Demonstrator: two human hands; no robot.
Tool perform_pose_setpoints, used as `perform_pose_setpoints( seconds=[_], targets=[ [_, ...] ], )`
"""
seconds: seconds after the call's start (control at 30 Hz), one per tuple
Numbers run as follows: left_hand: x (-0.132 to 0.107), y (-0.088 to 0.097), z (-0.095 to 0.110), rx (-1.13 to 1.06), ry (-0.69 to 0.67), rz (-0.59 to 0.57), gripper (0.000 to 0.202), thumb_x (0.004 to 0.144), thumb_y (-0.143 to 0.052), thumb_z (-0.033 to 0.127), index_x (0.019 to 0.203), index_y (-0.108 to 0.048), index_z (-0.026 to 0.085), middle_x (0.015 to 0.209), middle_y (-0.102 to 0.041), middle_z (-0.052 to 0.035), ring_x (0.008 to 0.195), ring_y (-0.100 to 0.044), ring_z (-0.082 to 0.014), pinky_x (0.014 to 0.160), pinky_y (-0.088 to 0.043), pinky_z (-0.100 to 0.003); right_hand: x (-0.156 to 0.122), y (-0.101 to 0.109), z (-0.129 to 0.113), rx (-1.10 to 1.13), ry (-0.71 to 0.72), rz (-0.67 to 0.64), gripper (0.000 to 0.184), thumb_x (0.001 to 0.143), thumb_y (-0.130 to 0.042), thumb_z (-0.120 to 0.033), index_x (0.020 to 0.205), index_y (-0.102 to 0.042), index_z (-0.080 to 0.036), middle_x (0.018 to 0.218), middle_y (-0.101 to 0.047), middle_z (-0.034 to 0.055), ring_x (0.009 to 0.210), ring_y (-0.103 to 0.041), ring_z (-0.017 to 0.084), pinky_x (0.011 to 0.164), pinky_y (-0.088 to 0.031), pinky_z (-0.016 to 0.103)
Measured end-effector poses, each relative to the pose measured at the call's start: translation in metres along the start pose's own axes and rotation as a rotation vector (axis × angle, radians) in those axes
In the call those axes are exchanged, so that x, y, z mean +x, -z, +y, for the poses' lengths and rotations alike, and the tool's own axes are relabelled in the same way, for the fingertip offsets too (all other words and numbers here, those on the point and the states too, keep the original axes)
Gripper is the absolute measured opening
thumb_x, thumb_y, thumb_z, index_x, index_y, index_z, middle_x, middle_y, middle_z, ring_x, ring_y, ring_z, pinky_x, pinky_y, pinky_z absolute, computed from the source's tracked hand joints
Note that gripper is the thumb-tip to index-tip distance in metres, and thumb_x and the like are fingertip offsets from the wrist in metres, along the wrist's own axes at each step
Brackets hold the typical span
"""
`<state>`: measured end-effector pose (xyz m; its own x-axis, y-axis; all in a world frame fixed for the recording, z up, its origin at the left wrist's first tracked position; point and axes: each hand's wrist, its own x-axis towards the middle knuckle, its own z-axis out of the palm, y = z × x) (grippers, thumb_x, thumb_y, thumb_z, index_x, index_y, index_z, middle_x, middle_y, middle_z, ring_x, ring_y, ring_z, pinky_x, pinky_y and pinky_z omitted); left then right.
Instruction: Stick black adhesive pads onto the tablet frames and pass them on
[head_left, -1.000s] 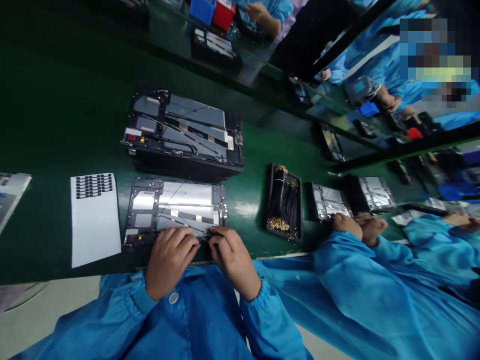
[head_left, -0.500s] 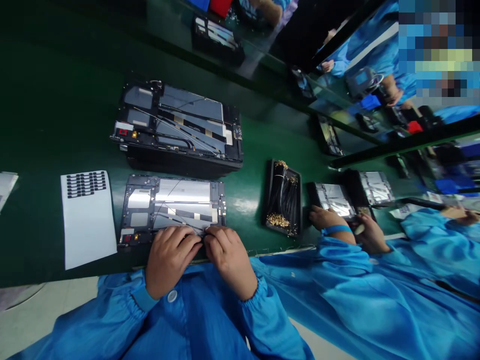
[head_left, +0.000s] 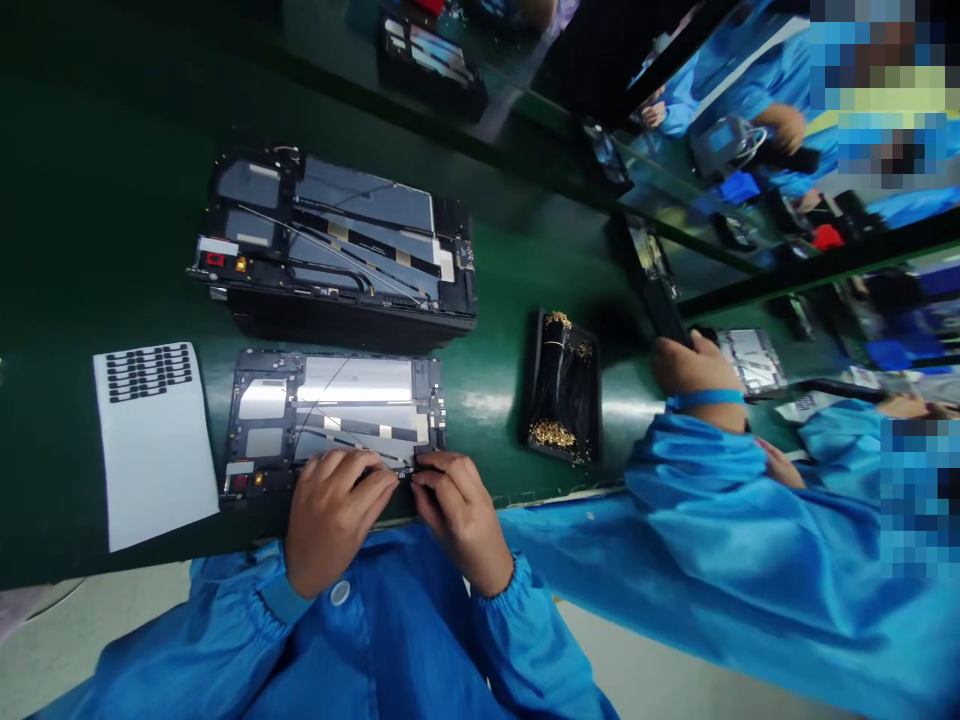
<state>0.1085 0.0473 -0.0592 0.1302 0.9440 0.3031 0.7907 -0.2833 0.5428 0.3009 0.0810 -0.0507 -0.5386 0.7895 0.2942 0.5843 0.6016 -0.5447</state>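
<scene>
In front of me on the bench lies an uncovered tablet chassis (head_left: 356,385) with silver panels, dark strips and thin black cables. My left hand (head_left: 334,515) rests over its near edge, fingers bent and pinched together near the right corner. My right hand (head_left: 466,515) is curled at that same corner, thumb and forefinger pressed together, with a small gap between the two hands. Whatever the fingertips grip is too small and covered to name. Behind the chassis is a stack of similar tablet chassis (head_left: 360,240).
A white sheet with black stickers (head_left: 154,460) lies at left. To the right, a black tray (head_left: 595,400) holds bundled black cables with gold ends (head_left: 553,400). Beyond it a co-worker's hand (head_left: 697,375) holds a dark flat device. A shelf frame (head_left: 817,270) crosses the upper right.
The co-worker's hand has moved up and back with a dark device. My hands stay at the same corner, the fingertips shifting slightly. The whole view has shifted a little.
</scene>
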Motion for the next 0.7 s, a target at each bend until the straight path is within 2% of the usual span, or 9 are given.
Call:
perform_pose_setpoints(
  seconds=[0.17,0.4,0.5,0.6,0.7],
  targets=[
    [0.0,-0.001,-0.001,0.026,-0.01,0.013,0.011,0.096,-0.061,0.023,0.092,-0.07,0.025,0.095,-0.071,-0.001,0.089,-0.059,-0.0201,0.075,-0.04,-0.038,0.0,-0.004,0.003,-0.035,0.01,-0.011,0.015,0.096,-0.059,-0.013,0.108,-0.064,-0.021,0.105,-0.069,0.0101,0.099,-0.064,0.022,0.084,-0.058,0.039],
    [0.0,-0.001,0.0,0.046,-0.003,-0.003,0.008,0.095,-0.062,0.024,0.092,-0.069,0.025,0.096,-0.071,-0.0005,0.087,-0.058,-0.0209,0.075,-0.039,-0.038,0.001,-0.006,0.002,-0.054,0.019,-0.016,0.014,0.096,-0.058,-0.013,0.107,-0.064,-0.02,0.102,-0.07,0.0099,0.098,-0.065,0.022,0.084,-0.059,0.041],
    [0.0,-0.001,0.0,0.054,0.002,0.007,0.006,0.095,-0.062,0.025,0.097,-0.068,0.025,0.097,-0.071,-0.0012,0.089,-0.06,-0.021,0.075,-0.04,-0.037,-0.005,-0.009,0.005,-0.032,0.049,0.016,0.023,0.096,-0.058,-0.011,0.115,-0.065,-0.022,0.104,-0.071,0.0098,0.103,-0.068,0.022,0.091,-0.06,0.044],
    [-0.001,-0.001,-0.001,0.035,0.016,0.022,0.007,0.096,-0.062,0.027,0.099,-0.065,0.022,0.098,-0.072,-0.0025,0.093,-0.062,-0.0213,0.08,-0.042,-0.037,-0.016,-0.014,0.009,-0.024,0.125,0.047,0.039,0.093,-0.062,-0.01,0.13,-0.061,-0.022,0.114,-0.072,0.0123,0.115,-0.067,0.025,0.099,-0.059,0.048],
    [0.0,-0.001,0.0,0.003,0.021,0.022,0.006,0.096,-0.061,0.027,0.098,-0.061,0.021,0.098,-0.072,-0.0024,0.095,-0.062,-0.0214,0.082,-0.043,-0.037,-0.024,-0.018,0.013,-0.049,0.166,0.069,0.048,0.092,-0.064,-0.012,0.138,-0.056,-0.022,0.119,-0.071,0.0143,0.121,-0.065,0.028,0.099,-0.06,0.051]
  ],
)
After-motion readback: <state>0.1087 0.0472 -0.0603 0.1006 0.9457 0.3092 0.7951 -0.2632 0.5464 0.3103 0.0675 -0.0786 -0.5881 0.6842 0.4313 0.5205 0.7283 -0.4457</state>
